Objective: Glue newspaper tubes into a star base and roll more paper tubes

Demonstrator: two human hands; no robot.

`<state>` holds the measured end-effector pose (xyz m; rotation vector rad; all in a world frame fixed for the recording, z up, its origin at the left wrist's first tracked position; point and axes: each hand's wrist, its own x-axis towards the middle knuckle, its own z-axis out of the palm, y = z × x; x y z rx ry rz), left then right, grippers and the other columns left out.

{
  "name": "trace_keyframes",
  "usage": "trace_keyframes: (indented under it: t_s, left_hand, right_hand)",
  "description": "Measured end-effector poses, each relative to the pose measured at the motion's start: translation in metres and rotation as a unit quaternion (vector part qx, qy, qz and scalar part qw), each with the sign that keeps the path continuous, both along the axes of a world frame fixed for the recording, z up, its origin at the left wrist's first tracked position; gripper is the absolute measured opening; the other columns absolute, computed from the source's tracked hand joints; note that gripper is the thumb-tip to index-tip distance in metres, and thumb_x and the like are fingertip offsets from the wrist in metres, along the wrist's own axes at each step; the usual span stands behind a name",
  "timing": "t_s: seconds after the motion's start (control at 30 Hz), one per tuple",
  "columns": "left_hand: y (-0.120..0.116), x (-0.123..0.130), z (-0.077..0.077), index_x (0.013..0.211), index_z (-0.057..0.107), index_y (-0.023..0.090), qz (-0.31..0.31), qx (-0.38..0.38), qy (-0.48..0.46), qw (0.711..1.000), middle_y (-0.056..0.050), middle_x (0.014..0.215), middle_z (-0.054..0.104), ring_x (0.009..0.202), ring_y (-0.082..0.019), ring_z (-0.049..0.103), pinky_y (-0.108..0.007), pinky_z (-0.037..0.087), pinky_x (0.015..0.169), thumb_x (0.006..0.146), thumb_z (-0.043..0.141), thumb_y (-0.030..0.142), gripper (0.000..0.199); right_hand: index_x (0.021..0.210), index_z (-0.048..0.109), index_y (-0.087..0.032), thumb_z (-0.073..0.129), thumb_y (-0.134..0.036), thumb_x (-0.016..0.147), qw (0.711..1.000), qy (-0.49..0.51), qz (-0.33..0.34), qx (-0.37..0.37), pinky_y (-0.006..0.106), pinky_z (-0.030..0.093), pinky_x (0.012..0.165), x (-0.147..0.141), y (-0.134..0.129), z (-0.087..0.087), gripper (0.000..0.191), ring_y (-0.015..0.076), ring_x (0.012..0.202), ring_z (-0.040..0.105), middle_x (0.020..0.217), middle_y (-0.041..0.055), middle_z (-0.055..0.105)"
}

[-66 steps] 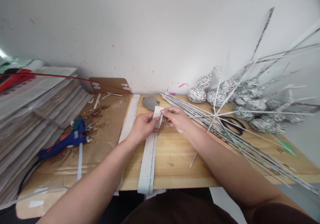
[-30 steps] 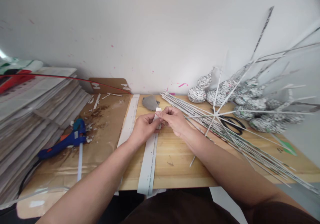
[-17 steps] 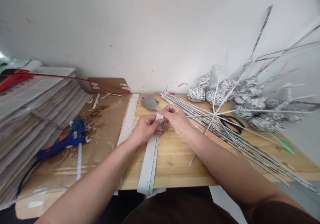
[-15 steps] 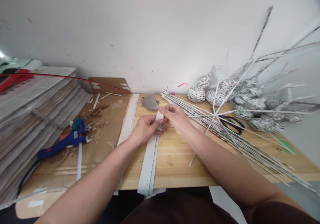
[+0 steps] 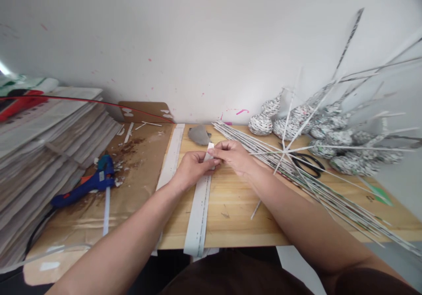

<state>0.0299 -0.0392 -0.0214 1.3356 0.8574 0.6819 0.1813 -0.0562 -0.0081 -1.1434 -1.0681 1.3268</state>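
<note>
1. White wall (image 5: 198,44) with pink flecks stands behind the wooden counter (image 5: 237,211).
2. Far left, a newspaper stack (image 5: 49,154); right of it, a blue glue gun (image 5: 84,188) on brown cardboard (image 5: 141,172).
3. Left hand (image 5: 193,169) pinches the paper strip (image 5: 198,213) near its far end, which points wallward; its long axis runs back to front, near end leaning left past the counter's front edge.
4. Right hand (image 5: 232,154) meets the left, fingertips together on the strip.
5. Wood grain shows between strip and slanting paper rods (image 5: 329,197).
</note>
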Motion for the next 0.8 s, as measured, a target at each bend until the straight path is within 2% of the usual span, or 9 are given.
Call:
trace_keyframes:
  t_s: [0.13, 0.33, 0.4, 0.53, 0.8]
  left_hand:
    - [-0.0027, 0.0004, 0.0026, 0.085, 0.073, 0.015, -0.010, -0.001, -0.006, 1.000, -0.008, 0.083, 0.071, 0.078, -0.018, 0.066, -0.033, 0.056, 0.074, 0.072, 0.072, 0.046, 0.034]
    - [-0.0053, 0.0014, 0.0051, 0.084, 0.071, 0.015, -0.039, 0.014, -0.021, 0.999, -0.006, 0.082, 0.069, 0.078, -0.019, 0.063, -0.031, 0.057, 0.062, 0.074, 0.069, 0.048, 0.035]
    - [-0.0050, 0.0012, 0.0056, 0.083, 0.071, 0.014, -0.046, 0.004, -0.033, 0.998, -0.006, 0.082, 0.069, 0.078, -0.018, 0.064, -0.031, 0.057, 0.065, 0.075, 0.068, 0.046, 0.033]
    - [-0.0039, 0.0009, 0.0063, 0.080, 0.070, 0.012, -0.046, -0.015, -0.056, 0.997, -0.008, 0.081, 0.070, 0.077, -0.017, 0.065, -0.032, 0.056, 0.073, 0.077, 0.067, 0.043, 0.032]
    - [-0.0038, 0.0004, 0.0047, 0.085, 0.072, 0.012, -0.048, 0.000, -0.029, 0.998, -0.009, 0.084, 0.072, 0.079, -0.018, 0.067, -0.033, 0.056, 0.077, 0.075, 0.070, 0.044, 0.033]
  right_hand:
    - [0.063, 0.060, -0.015, 0.085, -0.042, 0.058, 1.000, 0.005, 0.006, -0.012, 0.021, 0.043, 0.040, -0.0014, -0.0011, 0.0004, 0.037, 0.0095, 0.041, 0.052, 0.051, -0.0025, 0.059]
    - [0.060, 0.053, -0.018, 0.084, -0.044, 0.059, 1.000, -0.013, -0.013, -0.010, 0.020, 0.037, 0.034, -0.0038, -0.0019, -0.0044, 0.041, 0.0088, 0.035, 0.048, 0.046, -0.0044, 0.055]
    - [0.062, 0.053, -0.018, 0.083, -0.044, 0.061, 1.000, -0.012, 0.004, -0.001, 0.020, 0.036, 0.034, -0.0024, -0.0025, -0.0036, 0.040, 0.0087, 0.035, 0.047, 0.047, -0.0046, 0.055]
    - [0.079, 0.064, -0.016, 0.080, -0.041, 0.066, 0.997, -0.024, 0.076, 0.012, 0.021, 0.042, 0.040, 0.0032, -0.0026, 0.0022, 0.032, 0.0091, 0.041, 0.051, 0.053, -0.0034, 0.060]
    - [0.068, 0.062, -0.014, 0.082, -0.042, 0.063, 0.999, 0.003, 0.038, -0.006, 0.021, 0.041, 0.037, 0.0024, -0.0019, 0.0033, 0.034, 0.0091, 0.038, 0.051, 0.051, -0.0023, 0.060]
